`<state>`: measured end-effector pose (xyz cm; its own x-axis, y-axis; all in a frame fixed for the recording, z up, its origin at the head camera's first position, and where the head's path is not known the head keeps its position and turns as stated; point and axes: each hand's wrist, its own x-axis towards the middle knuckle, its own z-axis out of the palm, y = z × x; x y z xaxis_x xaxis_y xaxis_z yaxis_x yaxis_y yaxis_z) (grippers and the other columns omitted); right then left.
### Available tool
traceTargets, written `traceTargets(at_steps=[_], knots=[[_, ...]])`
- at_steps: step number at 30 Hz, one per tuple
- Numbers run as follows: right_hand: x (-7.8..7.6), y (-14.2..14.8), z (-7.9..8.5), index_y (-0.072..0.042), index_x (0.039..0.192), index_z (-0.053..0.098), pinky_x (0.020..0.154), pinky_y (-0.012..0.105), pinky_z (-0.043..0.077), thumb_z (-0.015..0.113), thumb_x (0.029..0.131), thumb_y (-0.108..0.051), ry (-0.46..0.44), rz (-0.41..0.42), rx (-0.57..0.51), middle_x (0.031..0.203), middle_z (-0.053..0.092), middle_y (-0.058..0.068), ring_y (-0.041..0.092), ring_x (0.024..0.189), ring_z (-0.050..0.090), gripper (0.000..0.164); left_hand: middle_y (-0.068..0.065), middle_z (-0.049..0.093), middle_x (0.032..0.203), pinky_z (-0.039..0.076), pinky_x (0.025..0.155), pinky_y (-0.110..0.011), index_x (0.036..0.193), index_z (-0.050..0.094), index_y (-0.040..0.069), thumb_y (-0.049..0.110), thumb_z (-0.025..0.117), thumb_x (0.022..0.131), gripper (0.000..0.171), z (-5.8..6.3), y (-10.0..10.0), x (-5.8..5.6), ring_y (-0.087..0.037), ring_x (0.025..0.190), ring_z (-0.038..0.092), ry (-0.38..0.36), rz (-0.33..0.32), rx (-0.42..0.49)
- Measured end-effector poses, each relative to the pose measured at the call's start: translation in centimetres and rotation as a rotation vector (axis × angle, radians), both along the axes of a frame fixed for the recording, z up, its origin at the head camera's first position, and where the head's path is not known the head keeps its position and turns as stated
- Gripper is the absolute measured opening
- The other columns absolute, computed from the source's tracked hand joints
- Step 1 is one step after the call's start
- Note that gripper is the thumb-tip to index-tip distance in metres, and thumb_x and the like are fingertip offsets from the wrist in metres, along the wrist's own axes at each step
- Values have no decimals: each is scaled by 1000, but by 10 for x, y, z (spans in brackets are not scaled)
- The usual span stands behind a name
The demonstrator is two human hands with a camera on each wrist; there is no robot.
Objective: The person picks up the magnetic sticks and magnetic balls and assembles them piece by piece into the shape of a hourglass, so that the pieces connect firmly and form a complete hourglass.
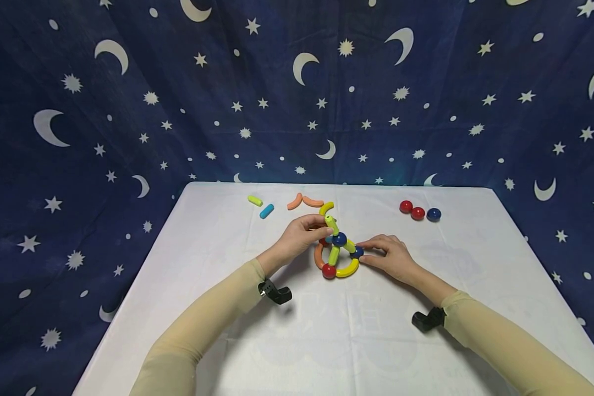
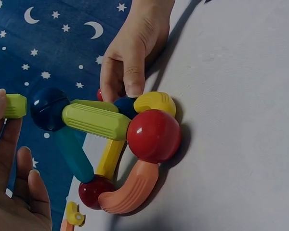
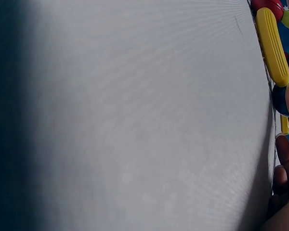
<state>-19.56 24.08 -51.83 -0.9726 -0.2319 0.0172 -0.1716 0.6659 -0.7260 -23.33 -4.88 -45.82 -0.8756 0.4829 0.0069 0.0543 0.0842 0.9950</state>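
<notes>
A magnetic ball-and-rod structure stands on the table. Its ring has curved rods, orange [image 1: 319, 256] and yellow [image 1: 347, 269], joined by balls such as the red ball [image 1: 329, 271]. Straight rods, two green and one teal [image 2: 73, 153], lean up to a blue top ball [image 1: 339, 239]. My left hand [image 1: 297, 239] pinches a light green rod [image 1: 331, 224] at that ball; a narrow gap shows between them in the left wrist view. At the ring's right, my right hand [image 1: 393, 258] holds a lower blue ball [image 1: 357, 252] between thumb and fingers.
Behind the structure lie a green rod [image 1: 254, 201], a blue rod [image 1: 267, 211], two orange curved rods [image 1: 312, 202] and a yellow curved rod [image 1: 326, 208]. Two red balls [image 1: 418, 213] and a blue ball [image 1: 433, 214] sit at the back right. A starry cloth [image 1: 277, 110] hangs behind the white table [image 1: 297, 341].
</notes>
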Motion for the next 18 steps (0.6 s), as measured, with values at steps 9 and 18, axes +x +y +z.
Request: traceTargets(at_steps=[9, 18], knots=[[-1, 0, 2, -27, 125, 75, 100, 52, 30, 79, 89, -45, 4, 3, 4, 116, 67, -4, 24, 115, 48, 40, -3, 73, 111, 47, 99, -59, 124, 71, 8, 22, 73, 97, 31, -1, 0, 1, -37, 111, 63, -8, -28, 8], [0, 0, 2, -28, 125, 75, 99, 51, 29, 79, 89, -45, -3, 5, -7, 116, 67, -4, 24, 116, 48, 40, -4, 73, 110, 48, 97, -59, 124, 71, 9, 22, 74, 96, 30, -4, 0, 2, -26, 105, 65, 1, -28, -2]])
